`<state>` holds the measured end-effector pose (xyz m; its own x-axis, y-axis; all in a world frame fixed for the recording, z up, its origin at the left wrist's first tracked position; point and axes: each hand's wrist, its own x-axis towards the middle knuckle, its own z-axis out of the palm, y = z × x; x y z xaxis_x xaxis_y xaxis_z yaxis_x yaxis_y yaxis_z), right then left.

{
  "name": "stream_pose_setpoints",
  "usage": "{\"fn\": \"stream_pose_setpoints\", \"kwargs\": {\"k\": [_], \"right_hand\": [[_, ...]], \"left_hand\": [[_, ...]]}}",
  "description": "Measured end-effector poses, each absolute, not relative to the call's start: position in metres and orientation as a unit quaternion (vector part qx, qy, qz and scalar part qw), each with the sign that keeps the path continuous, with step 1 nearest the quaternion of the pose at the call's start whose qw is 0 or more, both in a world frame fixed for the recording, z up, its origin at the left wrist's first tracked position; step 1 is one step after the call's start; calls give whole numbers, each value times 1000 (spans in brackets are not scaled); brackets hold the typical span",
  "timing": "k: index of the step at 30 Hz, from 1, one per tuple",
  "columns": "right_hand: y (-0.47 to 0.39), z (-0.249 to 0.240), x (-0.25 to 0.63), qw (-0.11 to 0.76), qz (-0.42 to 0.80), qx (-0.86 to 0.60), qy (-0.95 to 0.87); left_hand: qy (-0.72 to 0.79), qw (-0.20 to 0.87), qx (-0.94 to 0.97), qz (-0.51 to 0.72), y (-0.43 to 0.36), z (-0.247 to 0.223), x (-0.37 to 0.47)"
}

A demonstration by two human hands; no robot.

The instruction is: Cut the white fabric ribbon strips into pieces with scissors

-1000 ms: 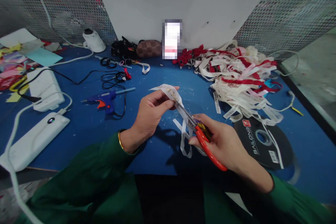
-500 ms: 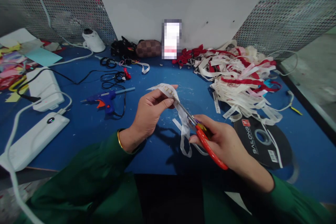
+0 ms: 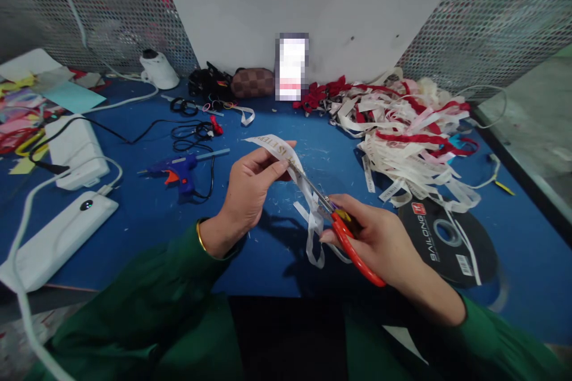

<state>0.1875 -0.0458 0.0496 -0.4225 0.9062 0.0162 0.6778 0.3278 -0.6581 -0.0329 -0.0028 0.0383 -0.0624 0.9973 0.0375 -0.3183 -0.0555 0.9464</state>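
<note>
My left hand (image 3: 252,190) pinches a white printed ribbon (image 3: 273,145) between thumb and fingers, above the middle of the blue table. The ribbon's short end points left past my fingers, and its long tail drops in a loop toward the table. A pair of scissors (image 3: 353,249) with red handles is in my right hand (image 3: 379,238), my fingers through the grips. Its blades lie along the ribbon, their tips beside my left thumb. Whether the blades are parted is hard to make out.
On the right lie a heap of ribbons (image 3: 402,143) and a black spool (image 3: 480,250). A blue glue gun (image 3: 179,171) with its cord rests at left, near a white power bank (image 3: 58,244). A phone (image 3: 292,65) leans on the back panel beside a checked pouch (image 3: 252,82).
My left hand has shifted slightly left and up with the ribbon, and more of the ribbon's printed end shows. The scissors have moved a little left along with it.
</note>
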Motion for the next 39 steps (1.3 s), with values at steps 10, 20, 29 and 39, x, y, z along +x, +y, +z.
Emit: {"fn": "stream_pose_setpoints", "kwargs": {"k": [10, 20, 29, 39], "right_hand": [[-47, 50, 184, 203, 275, -511, -789], [-47, 51, 187, 182, 327, -508, -776], [-47, 49, 189, 201, 326, -495, -779], [-47, 49, 189, 200, 293, -497, -792]], "left_hand": [[413, 559, 424, 580, -7, 41, -29], [409, 564, 417, 584, -7, 40, -28], [410, 561, 427, 578, -5, 40, -32], [419, 551, 409, 594, -4, 42, -32]]}}
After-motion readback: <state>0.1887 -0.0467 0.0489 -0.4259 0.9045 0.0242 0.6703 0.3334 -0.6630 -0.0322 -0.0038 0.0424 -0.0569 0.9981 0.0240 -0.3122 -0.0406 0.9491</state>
